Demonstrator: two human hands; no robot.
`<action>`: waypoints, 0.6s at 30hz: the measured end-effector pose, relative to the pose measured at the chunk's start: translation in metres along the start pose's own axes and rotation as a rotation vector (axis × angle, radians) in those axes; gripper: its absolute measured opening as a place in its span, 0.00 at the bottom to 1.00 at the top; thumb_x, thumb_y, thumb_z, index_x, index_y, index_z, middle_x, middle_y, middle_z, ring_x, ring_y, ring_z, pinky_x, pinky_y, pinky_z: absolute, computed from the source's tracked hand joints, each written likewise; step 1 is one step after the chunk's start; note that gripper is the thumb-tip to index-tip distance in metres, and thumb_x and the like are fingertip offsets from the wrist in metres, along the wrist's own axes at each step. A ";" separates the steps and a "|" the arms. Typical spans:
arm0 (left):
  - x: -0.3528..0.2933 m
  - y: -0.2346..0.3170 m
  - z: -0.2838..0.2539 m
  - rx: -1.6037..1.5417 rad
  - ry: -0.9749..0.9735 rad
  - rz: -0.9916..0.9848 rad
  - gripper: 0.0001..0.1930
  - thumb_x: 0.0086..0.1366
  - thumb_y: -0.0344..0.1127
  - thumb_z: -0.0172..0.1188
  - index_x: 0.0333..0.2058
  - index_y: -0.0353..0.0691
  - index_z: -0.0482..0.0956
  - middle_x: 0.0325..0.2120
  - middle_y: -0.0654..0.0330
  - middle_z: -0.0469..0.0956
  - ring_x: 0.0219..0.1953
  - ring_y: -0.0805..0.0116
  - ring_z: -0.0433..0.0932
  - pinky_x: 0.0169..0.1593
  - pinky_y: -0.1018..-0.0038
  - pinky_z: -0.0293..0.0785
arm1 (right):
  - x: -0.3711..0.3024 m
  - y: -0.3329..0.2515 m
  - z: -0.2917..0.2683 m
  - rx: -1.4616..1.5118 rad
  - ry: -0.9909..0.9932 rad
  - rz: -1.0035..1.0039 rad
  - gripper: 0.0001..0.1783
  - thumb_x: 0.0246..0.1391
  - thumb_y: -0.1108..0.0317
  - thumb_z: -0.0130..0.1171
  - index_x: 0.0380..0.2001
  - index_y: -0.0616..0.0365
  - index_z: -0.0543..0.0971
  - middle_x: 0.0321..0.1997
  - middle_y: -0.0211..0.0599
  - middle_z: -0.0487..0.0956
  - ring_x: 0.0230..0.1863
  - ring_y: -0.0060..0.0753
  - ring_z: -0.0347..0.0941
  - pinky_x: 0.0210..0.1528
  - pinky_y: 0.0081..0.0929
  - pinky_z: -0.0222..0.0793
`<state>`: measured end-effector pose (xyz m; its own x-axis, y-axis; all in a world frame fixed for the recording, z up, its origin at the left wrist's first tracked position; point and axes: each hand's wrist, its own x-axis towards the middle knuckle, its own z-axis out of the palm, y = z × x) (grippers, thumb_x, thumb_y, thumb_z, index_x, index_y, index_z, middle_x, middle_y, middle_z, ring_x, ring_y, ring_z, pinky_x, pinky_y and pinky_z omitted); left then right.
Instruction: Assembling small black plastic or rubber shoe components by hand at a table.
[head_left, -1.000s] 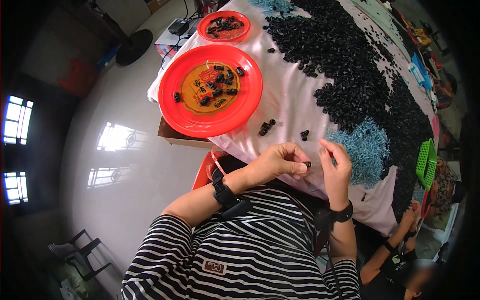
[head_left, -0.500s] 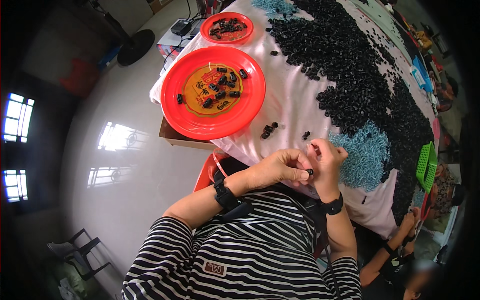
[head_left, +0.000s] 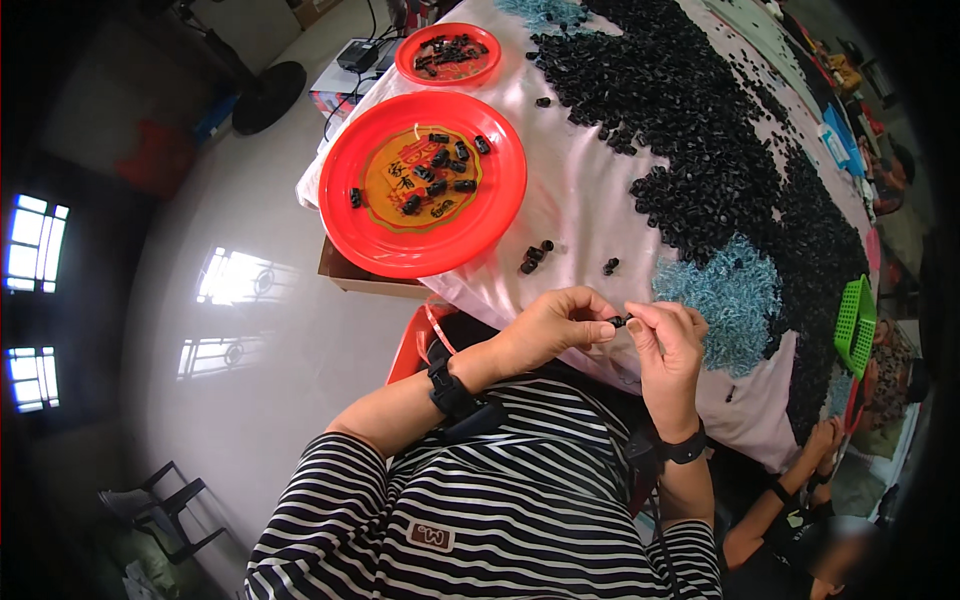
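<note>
Between my two hands is a small black plastic part, mostly covered by fingertips. My left hand pinches one end of it with thumb and forefinger. The fingertips of my right hand close on its other end. Just beyond, a few black parts lie on the pink-white cloth, with a small pair nearer my right hand. A heap of thin light-blue pieces is right of that hand. The large red plate at upper left holds several black cylindrical parts.
A smaller red plate with black parts stands behind the large one. A wide pile of black parts covers the table's right side. A green basket is at the right edge. Another person's hands are at lower right.
My right hand has turned and lowered its fingers onto the black part, which both hands now grip. My left hand has stayed nearly in place, holding it.
</note>
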<state>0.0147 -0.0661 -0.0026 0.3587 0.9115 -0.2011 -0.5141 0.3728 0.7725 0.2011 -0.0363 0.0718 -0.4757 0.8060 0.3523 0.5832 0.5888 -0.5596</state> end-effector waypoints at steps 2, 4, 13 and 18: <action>0.000 -0.001 0.002 0.007 0.019 0.012 0.13 0.66 0.31 0.65 0.46 0.32 0.77 0.36 0.63 0.79 0.37 0.75 0.79 0.44 0.77 0.78 | 0.000 0.000 0.002 -0.033 0.005 -0.015 0.08 0.56 0.72 0.64 0.40 0.53 0.83 0.34 0.30 0.79 0.39 0.32 0.72 0.54 0.32 0.57; 0.001 -0.002 0.003 0.013 0.038 0.023 0.14 0.66 0.31 0.66 0.46 0.31 0.77 0.35 0.63 0.78 0.34 0.76 0.78 0.41 0.78 0.77 | 0.000 -0.001 0.003 -0.040 0.004 -0.010 0.07 0.55 0.72 0.66 0.38 0.53 0.83 0.33 0.29 0.78 0.38 0.33 0.72 0.53 0.32 0.56; -0.001 -0.001 0.004 0.027 0.053 0.015 0.14 0.65 0.32 0.67 0.45 0.31 0.77 0.36 0.62 0.79 0.35 0.76 0.78 0.41 0.79 0.78 | -0.002 0.002 0.007 -0.107 -0.006 -0.035 0.07 0.54 0.73 0.65 0.38 0.53 0.82 0.32 0.29 0.77 0.38 0.33 0.73 0.55 0.36 0.56; -0.002 0.000 0.006 0.019 0.098 -0.015 0.13 0.65 0.31 0.66 0.44 0.31 0.77 0.35 0.61 0.80 0.36 0.74 0.80 0.42 0.76 0.79 | -0.002 -0.007 0.002 -0.252 -0.060 -0.129 0.15 0.51 0.70 0.67 0.43 0.55 0.80 0.36 0.31 0.76 0.41 0.34 0.73 0.58 0.43 0.55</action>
<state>0.0187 -0.0694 0.0013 0.2877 0.9188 -0.2702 -0.4936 0.3841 0.7803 0.1969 -0.0420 0.0732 -0.5905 0.7225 0.3596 0.6567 0.6891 -0.3064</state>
